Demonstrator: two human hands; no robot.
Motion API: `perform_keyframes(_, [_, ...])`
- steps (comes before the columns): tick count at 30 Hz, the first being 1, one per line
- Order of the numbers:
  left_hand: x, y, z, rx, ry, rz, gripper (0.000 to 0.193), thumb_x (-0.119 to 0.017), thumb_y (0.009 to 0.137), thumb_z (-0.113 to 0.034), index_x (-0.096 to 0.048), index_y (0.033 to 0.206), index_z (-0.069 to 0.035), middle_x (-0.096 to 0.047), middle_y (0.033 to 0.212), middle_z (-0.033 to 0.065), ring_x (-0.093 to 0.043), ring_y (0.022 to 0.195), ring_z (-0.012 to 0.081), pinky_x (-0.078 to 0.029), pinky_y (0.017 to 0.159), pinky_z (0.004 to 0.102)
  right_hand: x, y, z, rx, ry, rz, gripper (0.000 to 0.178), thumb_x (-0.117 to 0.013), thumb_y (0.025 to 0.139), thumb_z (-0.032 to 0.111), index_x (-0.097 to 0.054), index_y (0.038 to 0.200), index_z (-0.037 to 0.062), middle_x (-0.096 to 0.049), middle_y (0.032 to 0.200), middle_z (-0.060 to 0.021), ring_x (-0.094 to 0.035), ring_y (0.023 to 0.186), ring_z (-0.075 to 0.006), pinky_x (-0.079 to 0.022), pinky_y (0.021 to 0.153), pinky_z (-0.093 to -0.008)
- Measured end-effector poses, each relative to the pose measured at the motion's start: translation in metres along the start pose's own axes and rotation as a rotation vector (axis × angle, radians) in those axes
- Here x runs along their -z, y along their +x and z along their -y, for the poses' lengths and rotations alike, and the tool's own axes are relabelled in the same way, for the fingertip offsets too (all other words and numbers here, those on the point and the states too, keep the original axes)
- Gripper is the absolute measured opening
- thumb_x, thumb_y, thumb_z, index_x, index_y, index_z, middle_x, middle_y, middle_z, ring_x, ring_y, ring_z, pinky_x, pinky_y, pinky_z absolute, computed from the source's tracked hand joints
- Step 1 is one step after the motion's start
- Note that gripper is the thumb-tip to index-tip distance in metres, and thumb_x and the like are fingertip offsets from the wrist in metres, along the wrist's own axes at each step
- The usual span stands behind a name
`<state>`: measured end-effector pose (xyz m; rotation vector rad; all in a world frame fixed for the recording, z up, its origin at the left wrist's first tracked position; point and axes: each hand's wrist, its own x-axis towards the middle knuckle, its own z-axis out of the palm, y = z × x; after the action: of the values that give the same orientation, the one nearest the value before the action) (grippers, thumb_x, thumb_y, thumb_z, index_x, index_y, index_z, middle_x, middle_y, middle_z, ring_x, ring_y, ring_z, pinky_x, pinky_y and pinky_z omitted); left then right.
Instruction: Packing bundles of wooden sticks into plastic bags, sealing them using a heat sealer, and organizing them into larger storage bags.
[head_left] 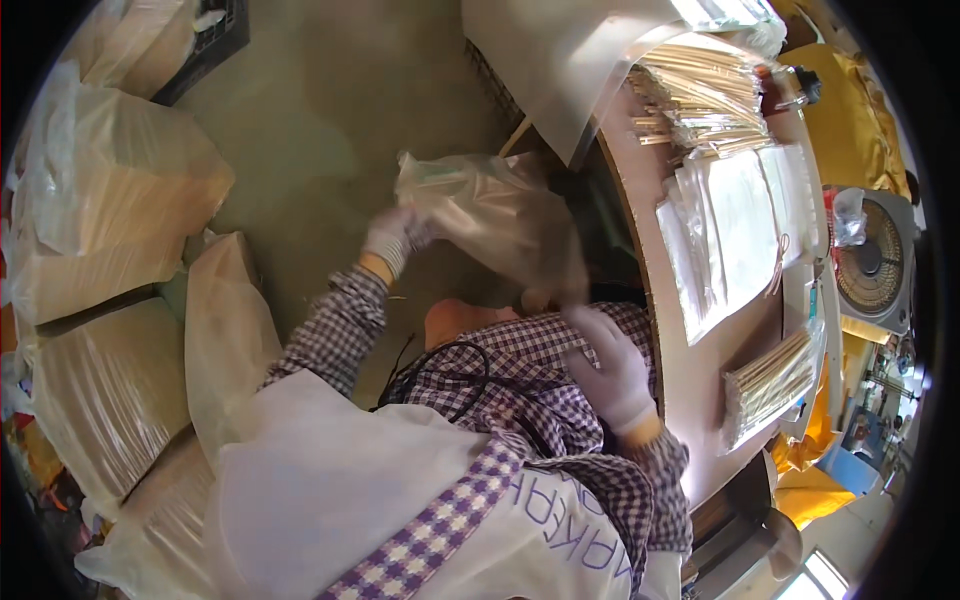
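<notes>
A clear plastic bag (500,215), blurred by motion, hangs over the floor in front of my lap. My left hand (398,237), in a white glove, is closed on the bag's left edge. My right hand (612,372), gloved too, is just below the bag's lower right corner. Its thumb stands apart from its stretched fingers, and I see nothing held in it. Whether its fingertips touch the bag cannot be made out. Checked sleeves cover both forearms.
At right, a curved table (668,390) carries loose thin sticks (705,90), a stack of clear bags (725,235) and a bagged stick bundle (770,385). A round-grilled heater or fan (872,255) stands beyond. Large plastic-wrapped bundles (120,190) crowd the left. A dark cable (470,352) crosses my lap.
</notes>
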<state>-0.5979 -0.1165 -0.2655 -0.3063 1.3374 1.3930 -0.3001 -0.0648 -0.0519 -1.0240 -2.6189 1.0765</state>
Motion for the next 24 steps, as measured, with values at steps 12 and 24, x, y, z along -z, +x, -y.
perform_keyframes(12, [-0.003, -0.088, -0.087, -0.228, -0.111, -0.07, 0.024, -0.061, 0.081, -0.025, -0.051, 0.095, -0.008, -0.057, 0.092, 0.0095, -0.057, 0.083, 0.0237, -0.05, 0.07, 0.0398, -0.011, 0.127, 0.041, 0.232, -0.56, -0.205, 0.054, -0.071, 0.062, 0.03, -0.052, 0.11, 0.014, -0.045, 0.124, -0.0042, -0.04, 0.116, -0.0281, -0.031, 0.097, -0.0423])
perform_keyframes(24, [-0.011, -0.093, -0.091, -0.224, -0.108, -0.108, 0.027, -0.063, 0.079, -0.026, -0.051, 0.094, -0.008, -0.056, 0.092, 0.0103, -0.056, 0.081, 0.024, -0.051, 0.067, 0.0379, -0.034, 0.158, 0.001, 0.168, -0.416, 0.128, 0.04, -0.058, 0.076, 0.04, -0.058, 0.107, 0.014, -0.051, 0.118, -0.0053, -0.045, 0.111, -0.0235, -0.037, 0.091, -0.037])
